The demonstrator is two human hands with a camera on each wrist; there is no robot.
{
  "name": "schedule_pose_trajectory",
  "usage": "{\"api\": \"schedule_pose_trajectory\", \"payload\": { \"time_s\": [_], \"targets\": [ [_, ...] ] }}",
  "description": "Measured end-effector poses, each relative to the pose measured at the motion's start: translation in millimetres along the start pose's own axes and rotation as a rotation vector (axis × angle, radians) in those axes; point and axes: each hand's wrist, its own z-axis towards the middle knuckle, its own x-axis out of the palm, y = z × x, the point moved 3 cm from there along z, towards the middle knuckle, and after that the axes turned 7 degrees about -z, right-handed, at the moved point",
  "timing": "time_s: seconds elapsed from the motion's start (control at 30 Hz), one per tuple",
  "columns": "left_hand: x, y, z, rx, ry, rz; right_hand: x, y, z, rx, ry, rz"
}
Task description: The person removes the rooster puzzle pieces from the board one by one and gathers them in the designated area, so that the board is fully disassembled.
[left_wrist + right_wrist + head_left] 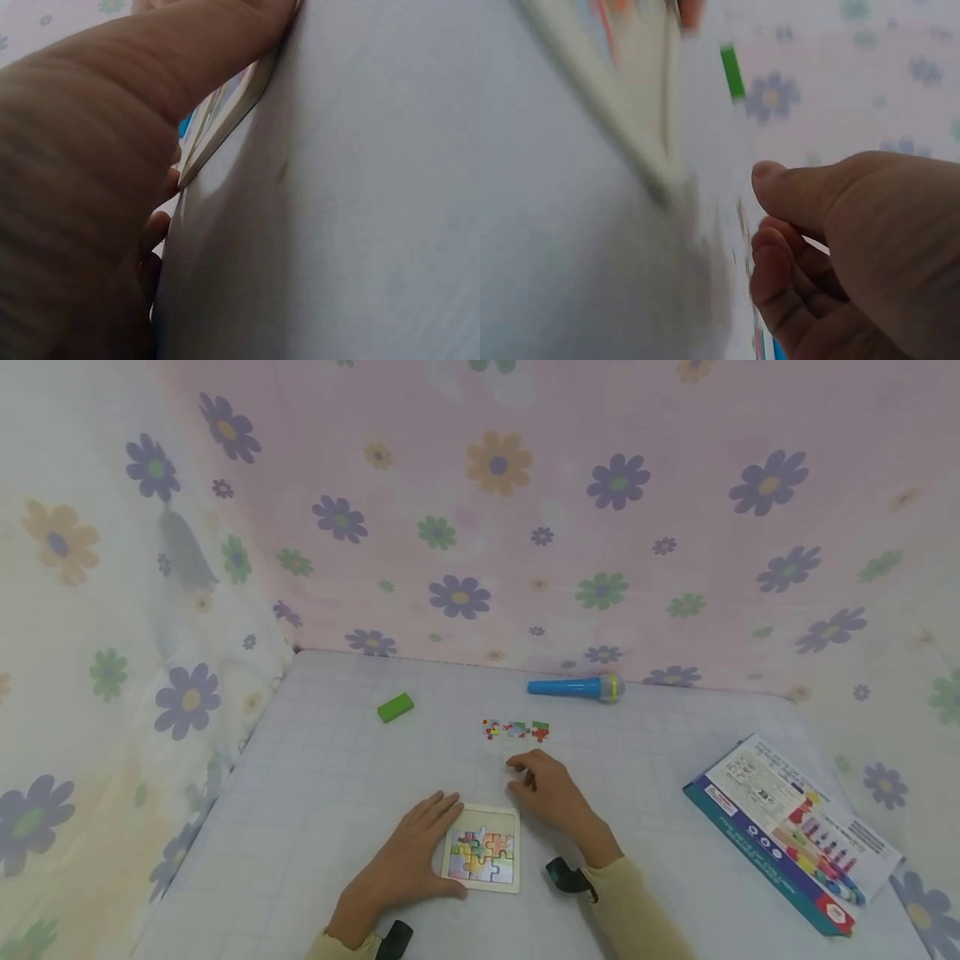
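Observation:
A small puzzle board [482,811] with a pale raised frame lies on the table, several joined pieces in it and a bare strip across its upper part. My left hand [414,843] rests along its left side, fingers stretched to the upper left corner and thumb at the lower left. In the left wrist view, the thumb and palm hide much of the board [229,120]. Off the board's upper right corner hovers my right hand [551,789], fingers loosely bent, with a gap between thumb and fingertips in the right wrist view. Beyond it lie three loose puzzle pieces [517,729] in a row.
A green block [395,707] lies at the back left. At the back stands out a blue toy microphone [576,687], lying on its side. A printed flat box [791,835] occupies the right side. Flowered cloth [525,527] hangs behind the table and at both sides.

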Motion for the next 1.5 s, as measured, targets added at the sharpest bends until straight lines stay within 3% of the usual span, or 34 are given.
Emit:
{"api": "schedule_pose_trajectory", "payload": {
  "time_s": [0.17,0.23,0.47,0.77,0.93,1.03,1.3,1.5],
  "targets": [
    [-3.9,-1.2,-1.5,0.018,-0.004,0.000,24,38,-29.5,-0.171,0.187,0.036],
    [-4.5,-1.5,-1.4,0.032,-0.012,0.004,30,47,-36.0,-0.201,0.227,0.027],
    [-2.7,0.3,-2.1,0.071,-0.037,0.038,42,60,-41.8,-0.174,0.193,-0.039],
    [-2.5,0.1,-2.9,0.067,-0.041,0.037,45,62,-42.5,-0.090,0.159,0.031],
    [-2.3,0.1,-2.8,0.066,-0.044,0.033,46,60,-42.1,-0.114,0.136,0.037],
    [-1.6,0.8,-2.5,0.067,-0.046,0.034,45,60,-40.7,-0.152,0.135,-0.017],
    [-1.5,3.0,-1.8,0.049,-0.039,0.037,40,68,-35.1,-0.211,0.227,-0.205],
    [2.2,6.4,-1.3,0.070,-0.054,0.040,37,63,-32.1,-0.227,0.344,-0.184]
  ]
}}
